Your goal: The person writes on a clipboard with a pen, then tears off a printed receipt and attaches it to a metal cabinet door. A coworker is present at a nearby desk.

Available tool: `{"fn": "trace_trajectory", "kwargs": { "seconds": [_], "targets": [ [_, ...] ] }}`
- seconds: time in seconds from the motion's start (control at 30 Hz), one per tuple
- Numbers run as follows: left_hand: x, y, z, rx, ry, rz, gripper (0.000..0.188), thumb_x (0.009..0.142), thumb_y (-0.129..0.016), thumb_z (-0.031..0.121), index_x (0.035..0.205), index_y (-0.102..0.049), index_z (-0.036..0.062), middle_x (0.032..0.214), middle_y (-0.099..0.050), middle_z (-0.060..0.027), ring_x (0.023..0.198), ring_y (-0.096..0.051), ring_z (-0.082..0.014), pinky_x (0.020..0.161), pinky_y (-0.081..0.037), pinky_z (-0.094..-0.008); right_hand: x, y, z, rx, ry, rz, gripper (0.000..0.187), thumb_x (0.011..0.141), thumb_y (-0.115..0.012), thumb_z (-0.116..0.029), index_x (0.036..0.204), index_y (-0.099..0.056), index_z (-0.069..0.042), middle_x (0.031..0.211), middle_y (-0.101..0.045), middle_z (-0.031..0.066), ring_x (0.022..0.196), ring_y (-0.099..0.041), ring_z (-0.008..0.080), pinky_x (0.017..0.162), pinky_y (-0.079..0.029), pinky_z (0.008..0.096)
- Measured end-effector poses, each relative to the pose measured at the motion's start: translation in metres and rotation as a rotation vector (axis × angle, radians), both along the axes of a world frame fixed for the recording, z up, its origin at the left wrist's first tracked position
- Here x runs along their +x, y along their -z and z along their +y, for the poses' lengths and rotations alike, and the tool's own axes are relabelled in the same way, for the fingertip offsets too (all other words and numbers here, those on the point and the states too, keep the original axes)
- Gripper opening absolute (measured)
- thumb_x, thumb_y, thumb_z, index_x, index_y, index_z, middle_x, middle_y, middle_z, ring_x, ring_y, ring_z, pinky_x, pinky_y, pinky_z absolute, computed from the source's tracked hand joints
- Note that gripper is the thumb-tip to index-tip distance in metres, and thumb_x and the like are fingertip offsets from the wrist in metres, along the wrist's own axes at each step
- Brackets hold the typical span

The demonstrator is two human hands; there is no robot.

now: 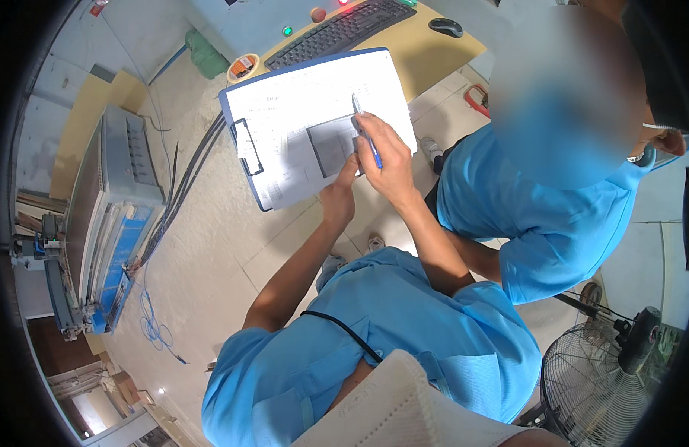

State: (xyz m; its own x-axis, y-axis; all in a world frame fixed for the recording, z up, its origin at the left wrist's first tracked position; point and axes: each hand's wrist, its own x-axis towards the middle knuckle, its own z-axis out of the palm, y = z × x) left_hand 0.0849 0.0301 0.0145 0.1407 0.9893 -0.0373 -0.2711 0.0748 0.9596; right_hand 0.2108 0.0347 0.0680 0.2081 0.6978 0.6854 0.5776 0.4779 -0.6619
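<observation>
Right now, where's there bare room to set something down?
Bare desktop lies between keyboard, mouse and clipboard; bare floor, between clipboard and black cables. The clipboard's right half is crowded: left hand, right hand and pen.

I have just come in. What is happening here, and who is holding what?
The person wearing the camera grips a clipboard with papers on it in the left hand. The right hand holds a pen over the papers; whether its tip touches them is unclear. A co-worker in blue stands at the right. A keyboard lies on the desk beyond.
</observation>
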Motion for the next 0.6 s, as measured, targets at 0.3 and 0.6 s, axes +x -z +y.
{"fn": "trace_trajectory", "kwargs": {
  "seconds": [0.3,0.6],
  "targets": [
    [0.021,-0.013,0.017,-0.012,0.002,-0.122,0.027,0.103,-0.059,0.013,0.126,-0.064,-0.0011,0.121,-0.066,-0.0086,0.106,-0.063,-0.0164,0.088,-0.054,-0.0317,0.015,0.001,0.02,-0.014,0.089,-0.122,0.038,0.088,-0.069,-0.005,0.126,-0.067,-0.005,0.124,-0.069,0.0168,0.105,-0.068,0.0341,0.09,-0.054,0.0418],
    [0.021,-0.005,0.021,-0.076,0.003,-0.133,0.031,0.104,-0.06,0.016,0.13,-0.064,0.0007,0.125,-0.066,-0.0078,0.108,-0.063,-0.0165,0.089,-0.054,-0.0321,0.018,0.008,0.022,0.053,0.079,-0.118,0.041,0.088,-0.069,-0.003,0.128,-0.066,-0.005,0.125,-0.068,0.017,0.106,-0.067,0.0345,0.09,-0.053,0.0424]
  ]
}}
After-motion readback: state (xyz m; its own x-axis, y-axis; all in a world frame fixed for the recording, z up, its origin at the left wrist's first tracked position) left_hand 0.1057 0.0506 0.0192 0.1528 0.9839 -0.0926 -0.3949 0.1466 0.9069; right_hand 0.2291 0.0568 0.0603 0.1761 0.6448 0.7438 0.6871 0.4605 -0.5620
